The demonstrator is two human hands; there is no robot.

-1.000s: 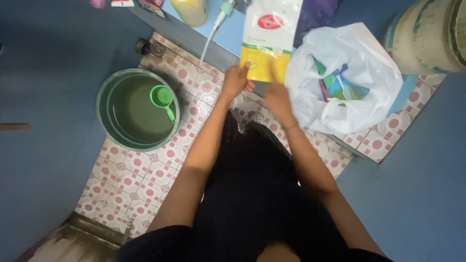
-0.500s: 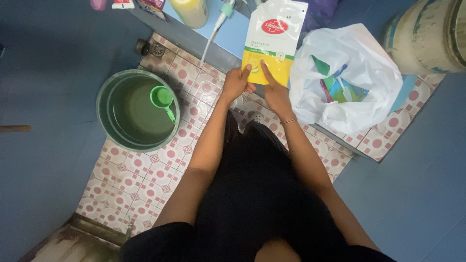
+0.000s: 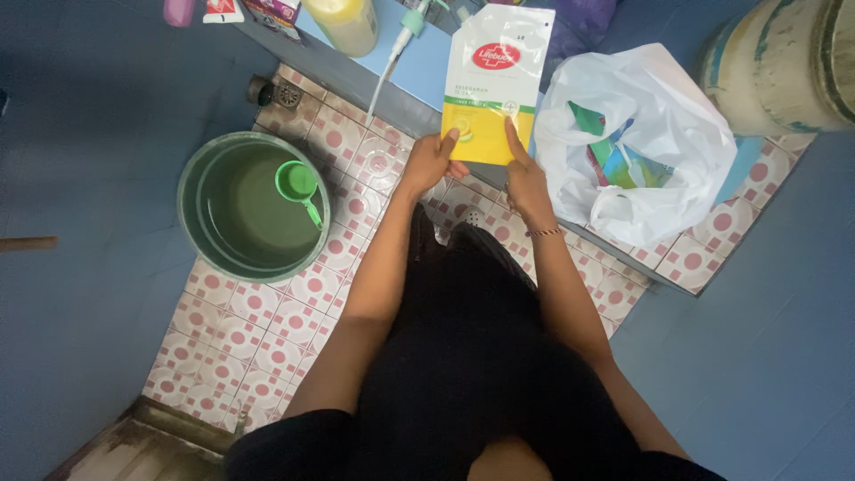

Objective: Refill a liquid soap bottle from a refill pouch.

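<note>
Holding the white-and-yellow flexible plastic refill pouch (image 3: 494,80) upright, both hands grip its lower yellow band. The left hand (image 3: 430,162) is closed on the bottom left corner, thumb laid across the front face. The right hand (image 3: 527,178) is closed on the bottom right edge, its index finger extended up the front panel.

Compared with one second ago, the pouch was blurred and tilted, with the right hand below it near the bag. Half a second ago the right index finger pressed the centre of the yellow band. It now lies at the right edge, and the pouch stands steadier and squarer to the camera, its front face fully readable.

The pouch is raised above the blue ledge (image 3: 427,62), clear of it. Just right of the right hand sits an open white thin plastic carrier bag (image 3: 659,125) holding coloured packets. Left of the left hand, well apart on the pink-and-white patterned tile floor (image 3: 258,321), stands a round dark green bucket (image 3: 191,209) of water with a green plastic dipper (image 3: 298,183) inside.
</note>
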